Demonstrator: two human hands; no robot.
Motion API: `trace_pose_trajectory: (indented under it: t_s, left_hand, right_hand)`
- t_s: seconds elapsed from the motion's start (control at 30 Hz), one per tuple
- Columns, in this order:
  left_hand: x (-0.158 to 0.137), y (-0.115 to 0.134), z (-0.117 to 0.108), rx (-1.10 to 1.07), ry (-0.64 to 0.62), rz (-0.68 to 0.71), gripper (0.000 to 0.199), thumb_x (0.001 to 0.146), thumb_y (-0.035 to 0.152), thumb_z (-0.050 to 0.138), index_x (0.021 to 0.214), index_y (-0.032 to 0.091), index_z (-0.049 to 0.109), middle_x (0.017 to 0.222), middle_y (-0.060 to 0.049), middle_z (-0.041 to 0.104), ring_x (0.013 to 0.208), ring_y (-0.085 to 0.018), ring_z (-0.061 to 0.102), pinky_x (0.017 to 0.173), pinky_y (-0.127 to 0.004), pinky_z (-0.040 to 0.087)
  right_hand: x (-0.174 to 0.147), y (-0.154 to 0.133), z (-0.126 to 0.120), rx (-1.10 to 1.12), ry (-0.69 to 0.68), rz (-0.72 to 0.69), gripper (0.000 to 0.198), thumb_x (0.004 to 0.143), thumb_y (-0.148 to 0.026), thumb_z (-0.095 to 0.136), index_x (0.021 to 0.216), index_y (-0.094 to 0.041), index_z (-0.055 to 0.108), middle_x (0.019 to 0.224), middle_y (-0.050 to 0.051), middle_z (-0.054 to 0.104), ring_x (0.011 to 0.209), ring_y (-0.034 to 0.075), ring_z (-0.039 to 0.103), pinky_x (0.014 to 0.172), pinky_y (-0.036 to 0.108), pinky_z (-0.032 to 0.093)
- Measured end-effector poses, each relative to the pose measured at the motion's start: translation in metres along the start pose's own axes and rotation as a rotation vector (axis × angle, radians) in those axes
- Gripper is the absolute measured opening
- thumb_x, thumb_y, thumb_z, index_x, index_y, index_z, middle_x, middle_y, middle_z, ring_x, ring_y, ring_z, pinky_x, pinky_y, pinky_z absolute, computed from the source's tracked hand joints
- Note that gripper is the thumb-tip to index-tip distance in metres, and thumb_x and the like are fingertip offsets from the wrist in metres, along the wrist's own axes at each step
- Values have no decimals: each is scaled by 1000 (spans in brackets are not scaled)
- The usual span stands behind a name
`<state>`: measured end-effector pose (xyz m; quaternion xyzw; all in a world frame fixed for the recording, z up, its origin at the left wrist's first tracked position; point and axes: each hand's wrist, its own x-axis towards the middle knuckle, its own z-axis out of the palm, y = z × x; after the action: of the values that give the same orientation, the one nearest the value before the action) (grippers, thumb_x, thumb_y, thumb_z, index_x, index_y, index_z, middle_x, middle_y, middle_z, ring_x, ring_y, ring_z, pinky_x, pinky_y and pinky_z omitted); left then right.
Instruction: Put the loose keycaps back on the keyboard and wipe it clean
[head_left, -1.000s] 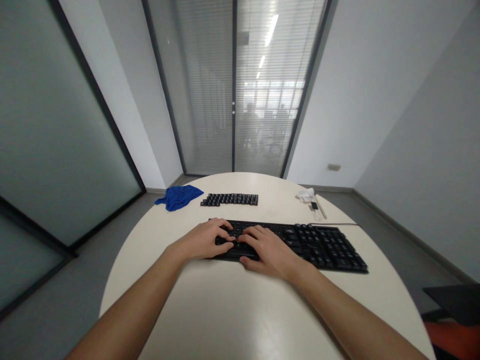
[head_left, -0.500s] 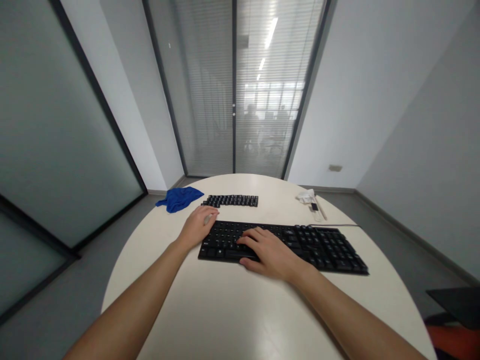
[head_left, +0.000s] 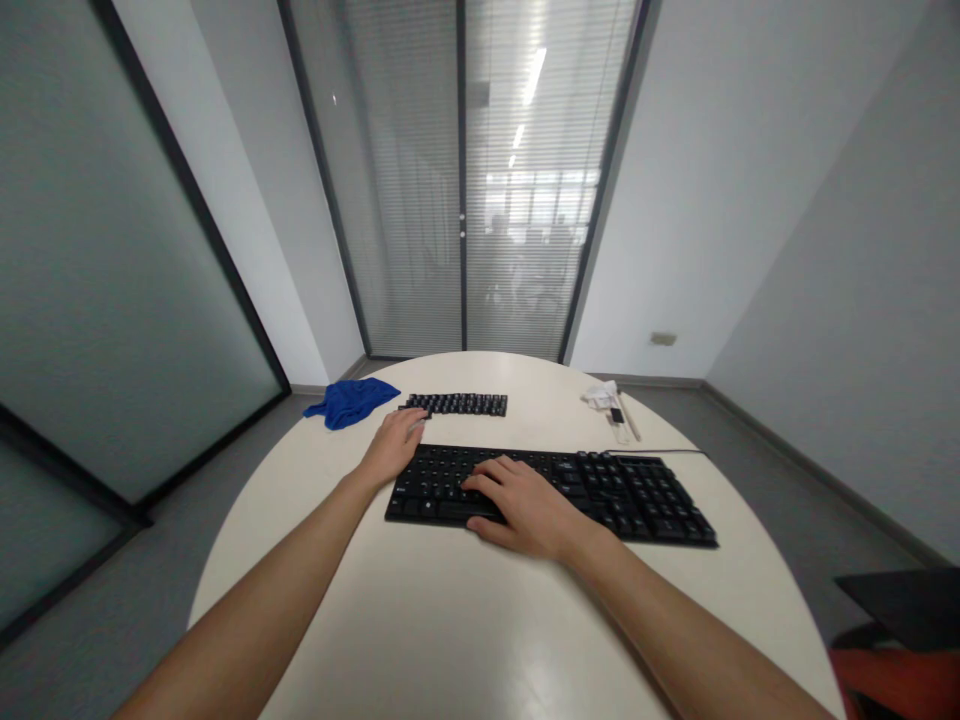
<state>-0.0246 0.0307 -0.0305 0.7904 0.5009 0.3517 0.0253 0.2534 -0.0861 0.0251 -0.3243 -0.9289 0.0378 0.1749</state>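
A long black keyboard [head_left: 637, 500] lies across the table in front of me. Many positions in its main block show small stubs instead of caps, while its right side and front rows carry keys. My right hand [head_left: 517, 508] rests over the middle, index finger curled down onto it and thumb stretched out near the front edge. Beyond the keyboard's left end, my left hand [head_left: 391, 445] reaches to the near-left end of loose black keycaps [head_left: 469, 404] laid out in rows. Its thumb and fingers look apart; a small pale patch shows between them. Its fingertips partly cover the keycaps.
A crumpled blue cloth [head_left: 351, 402] lies at the table's far left. White tissue [head_left: 600, 395], a thin stick [head_left: 630, 415] and a small black-and-clear item [head_left: 617, 418] lie at the far right. The keyboard cable [head_left: 660, 451] runs off the right edge of the round table [head_left: 420, 620].
The view has shifted slightly, so everything sits a little further left. My left fingers have edged forward onto the keycap rows, and the thumb gap looks wider. My right hand stays on the keyboard.
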Motion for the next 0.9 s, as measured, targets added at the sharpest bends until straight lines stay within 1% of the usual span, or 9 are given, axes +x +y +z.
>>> trace_pose_trajectory:
  t_s: [0.1, 0.17, 0.23, 0.33, 0.43, 0.6, 0.67, 0.77, 0.9]
  left_hand:
    - [5, -8, 4, 70, -115, -9, 45, 98, 35, 41, 136, 17, 58, 144, -9, 55, 133, -29, 44, 114, -50, 35]
    - [7, -12, 5, 109, -192, 14, 48, 99, 36, 39, 140, 16, 55, 150, -8, 50, 137, -30, 39, 115, -51, 33]
    - [8, -14, 5, 142, -234, 43, 49, 100, 35, 36, 142, 16, 53, 152, -8, 48, 139, -30, 36, 116, -50, 32]
    - [8, -11, 2, 173, -244, 105, 49, 102, 35, 32, 142, 16, 54, 150, -8, 50, 140, -29, 35, 116, -51, 31]
    - [9, -4, -3, 168, -235, 176, 46, 103, 35, 31, 136, 19, 59, 143, -7, 57, 138, -27, 37, 116, -51, 31]
    - [8, 13, -14, 147, -235, 241, 36, 102, 30, 39, 121, 21, 68, 127, -7, 67, 126, -26, 48, 109, -46, 38]
    - [8, 19, -17, 145, -243, 244, 31, 100, 28, 43, 115, 21, 70, 120, -7, 69, 118, -26, 54, 104, -45, 42]
    - [6, 24, -19, 141, -240, 220, 28, 97, 25, 48, 113, 21, 71, 117, -8, 69, 111, -27, 59, 99, -43, 45]
    - [5, 28, -18, 46, -257, 177, 28, 97, 24, 47, 107, 21, 73, 110, -8, 70, 103, -25, 64, 94, -39, 48]
  right_hand:
    - [0, 0, 0, -9, -2, -3, 40, 93, -42, 61, 126, -20, 59, 124, 11, 61, 112, 27, 55, 100, 43, 45]
    - [0, 0, 0, -10, -5, -5, 40, 93, -43, 61, 126, -20, 59, 124, 11, 61, 112, 27, 55, 100, 43, 45]
    - [0, 1, 0, -9, -7, -6, 40, 93, -43, 61, 126, -20, 59, 123, 11, 61, 112, 27, 55, 100, 43, 45]
    - [0, 1, 0, -13, -9, -1, 41, 93, -43, 61, 127, -20, 59, 123, 11, 61, 113, 27, 55, 99, 43, 45]
    - [0, 1, 1, -11, -10, -1, 41, 93, -44, 62, 127, -20, 59, 123, 11, 61, 113, 27, 55, 99, 43, 45]
    - [1, 1, 0, -2, -10, 0, 41, 93, -43, 62, 126, -20, 59, 123, 11, 60, 113, 26, 55, 100, 42, 45]
    - [0, 1, 0, 3, -8, -2, 41, 93, -43, 62, 126, -20, 59, 123, 11, 60, 113, 27, 54, 100, 43, 45]
    - [0, 1, -1, 9, -6, -5, 41, 93, -43, 62, 127, -20, 59, 123, 11, 61, 113, 27, 54, 100, 43, 45]
    - [0, 0, -1, 11, -8, 8, 41, 92, -43, 63, 127, -21, 59, 123, 11, 61, 115, 27, 54, 100, 44, 45]
